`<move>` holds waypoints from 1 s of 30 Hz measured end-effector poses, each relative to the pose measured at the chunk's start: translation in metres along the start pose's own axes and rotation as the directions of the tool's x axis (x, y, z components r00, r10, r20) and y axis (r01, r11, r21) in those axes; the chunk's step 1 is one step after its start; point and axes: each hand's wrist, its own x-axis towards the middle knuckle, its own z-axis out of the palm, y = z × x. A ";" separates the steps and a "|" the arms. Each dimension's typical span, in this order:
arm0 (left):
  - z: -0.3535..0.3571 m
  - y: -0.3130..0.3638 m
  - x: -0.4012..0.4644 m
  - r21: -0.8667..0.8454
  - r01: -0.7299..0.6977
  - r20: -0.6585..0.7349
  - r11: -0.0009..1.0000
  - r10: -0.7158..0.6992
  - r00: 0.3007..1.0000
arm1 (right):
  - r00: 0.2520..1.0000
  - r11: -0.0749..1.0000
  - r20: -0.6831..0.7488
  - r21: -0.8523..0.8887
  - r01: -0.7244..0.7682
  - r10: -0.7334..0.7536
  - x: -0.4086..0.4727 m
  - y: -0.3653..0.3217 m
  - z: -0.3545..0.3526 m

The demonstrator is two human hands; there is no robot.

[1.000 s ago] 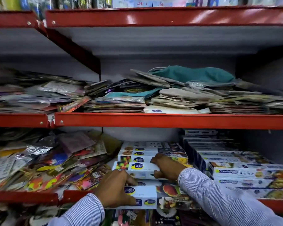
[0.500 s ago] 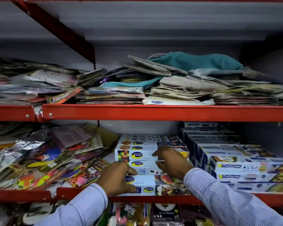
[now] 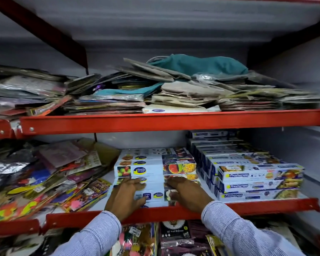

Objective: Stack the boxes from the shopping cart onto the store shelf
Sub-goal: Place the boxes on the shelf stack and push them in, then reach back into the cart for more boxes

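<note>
A stack of white food-wrap boxes (image 3: 148, 169) with fruit pictures and blue-yellow logos sits mid-way along the lower red shelf (image 3: 257, 206). The front white box (image 3: 155, 194) lies lowest, just behind the shelf's front lip. My left hand (image 3: 125, 197) rests on its left end, fingers on top and thumb on the front face. My right hand (image 3: 187, 194) covers its right end in the same way. Both striped sleeves reach in from below. The shopping cart is out of view.
Right of the stack stand rows of blue-and-white Freshwrapp boxes (image 3: 259, 185), touching it. Loose colourful packets (image 3: 44, 182) are heaped on the left. The upper red shelf (image 3: 174, 121) carries flat paper bags and a teal cloth bag (image 3: 201, 64). More packets (image 3: 174, 237) hang below.
The view has dropped and moved closer to the lower shelf. Both hands have slid the front box inward against the stack and now lie flatter on it.
</note>
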 end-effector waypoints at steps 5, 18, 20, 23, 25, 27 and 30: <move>0.002 -0.002 -0.002 0.002 -0.019 -0.036 1.000 0.019 0.999 | 0.999 0.999 -0.050 0.031 -0.006 0.008 0.002 0.005 0.007; 0.013 0.003 -0.001 0.042 0.030 0.002 0.999 -0.030 1.000 | 0.998 0.999 0.054 0.040 -0.028 0.026 0.006 0.011 0.008; 0.013 0.006 -0.007 0.115 0.031 0.004 0.993 -0.032 0.999 | 0.999 0.999 0.040 -0.036 0.012 -0.010 0.003 0.007 0.007; 0.013 0.013 -0.029 0.203 0.003 -0.054 0.979 0.008 0.999 | 0.998 0.984 0.059 -0.177 0.000 0.011 -0.011 -0.004 0.011; 0.017 0.016 -0.053 0.225 -0.033 -0.110 0.974 0.059 0.992 | 1.000 0.985 -0.002 -0.169 -0.031 0.031 -0.028 -0.015 0.017; 0.028 0.018 -0.087 0.230 -0.056 -0.157 0.972 0.093 0.983 | 0.996 0.989 -0.092 -0.148 -0.022 0.008 -0.055 -0.029 0.027; 0.051 0.015 -0.139 0.221 -0.062 -0.138 0.973 0.094 0.986 | 0.986 0.994 -0.168 -0.110 -0.026 0.007 -0.101 -0.047 0.054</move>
